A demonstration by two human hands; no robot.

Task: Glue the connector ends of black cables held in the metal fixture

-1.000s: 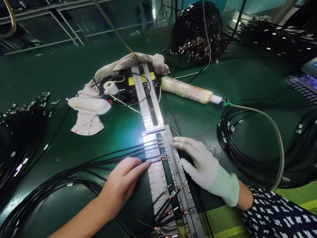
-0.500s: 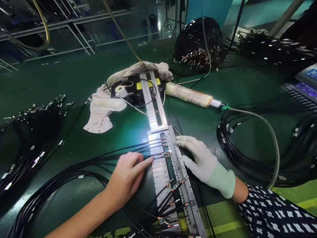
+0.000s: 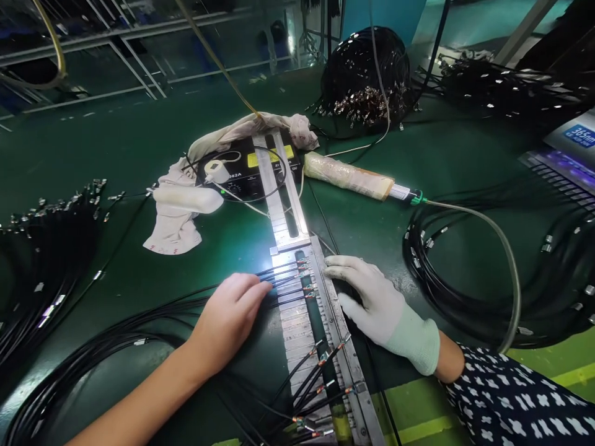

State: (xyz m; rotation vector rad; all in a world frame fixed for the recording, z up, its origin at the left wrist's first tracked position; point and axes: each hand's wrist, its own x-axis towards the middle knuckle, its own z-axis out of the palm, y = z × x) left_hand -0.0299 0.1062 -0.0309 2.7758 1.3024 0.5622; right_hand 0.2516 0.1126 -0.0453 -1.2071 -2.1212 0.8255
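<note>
A long metal fixture [image 3: 297, 322] with slots runs down the middle of the green table. Thin black cables [image 3: 284, 272] lie across its upper part, their metal ends over the central channel. Bare and with fingers pinched together, my left hand [image 3: 235, 310] is closed on black cables just left of the fixture. My right hand [image 3: 372, 297], in a white glove, rests with its fingertips on the fixture's right rail, thumb apart from the fingers, holding nothing. More cables with metal ends [image 3: 325, 356] lie over the lower part of the fixture.
Behind the fixture is a black box [image 3: 242, 179] with a white cloth [image 3: 174, 226] beside it. A wrapped handle [image 3: 348, 176] trails a hose to the right. Cable bundles lie at left, back and right [image 3: 418, 260]. A lit device [image 3: 567, 145] stands at the right edge.
My left hand has moved slightly up and left, with its fingers now drawn together around cables. My right hand stays at the rail. The view has shifted a little.
</note>
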